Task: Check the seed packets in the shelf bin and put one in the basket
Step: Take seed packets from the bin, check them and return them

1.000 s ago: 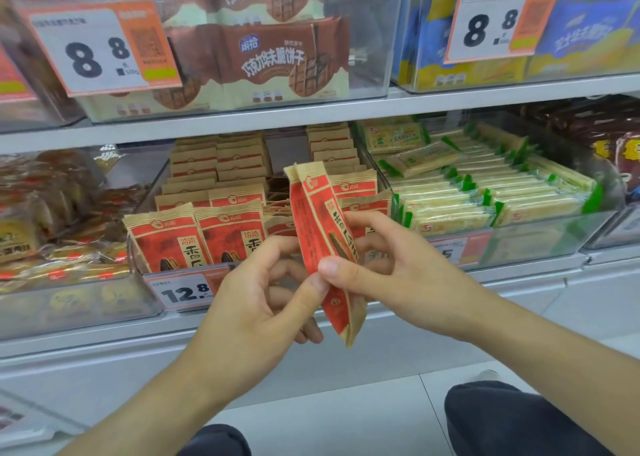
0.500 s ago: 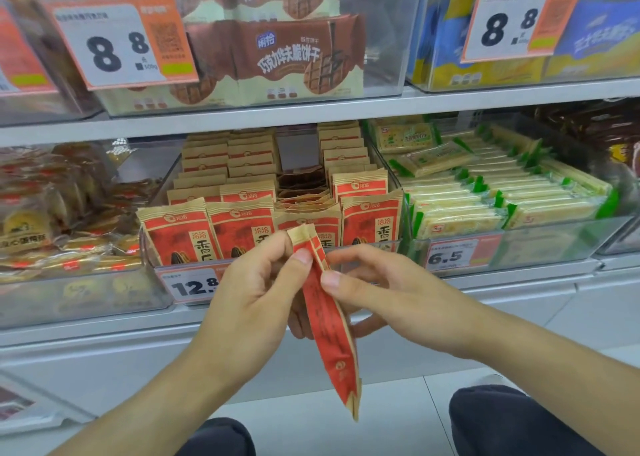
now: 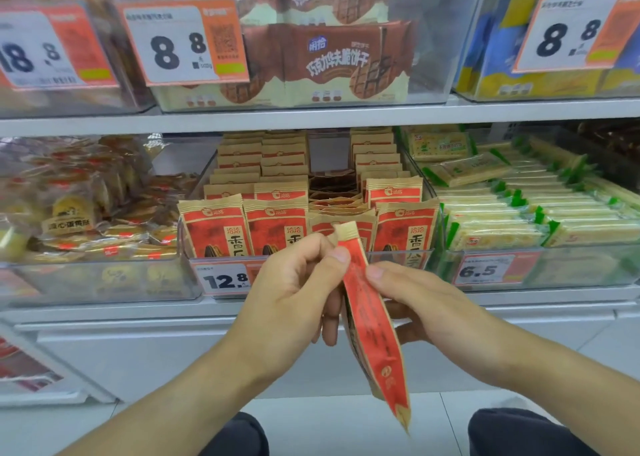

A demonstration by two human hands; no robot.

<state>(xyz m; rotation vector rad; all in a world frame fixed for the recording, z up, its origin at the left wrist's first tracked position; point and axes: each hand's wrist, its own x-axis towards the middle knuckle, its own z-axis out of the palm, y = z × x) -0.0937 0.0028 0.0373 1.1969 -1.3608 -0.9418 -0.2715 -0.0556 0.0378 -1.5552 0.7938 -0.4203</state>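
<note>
We hold one packet (image 3: 372, 331) out of the bin, edge-on between our hands, so checking looks underway; the basket is out of view and the drop remains. Our left hand (image 3: 294, 289) pinches its top from nine o'clock, our right hand (image 3: 415, 300) pinches from three o'clock. Beyond, at twelve o'clock, the bin (image 3: 225, 265) holds more packets.
</note>
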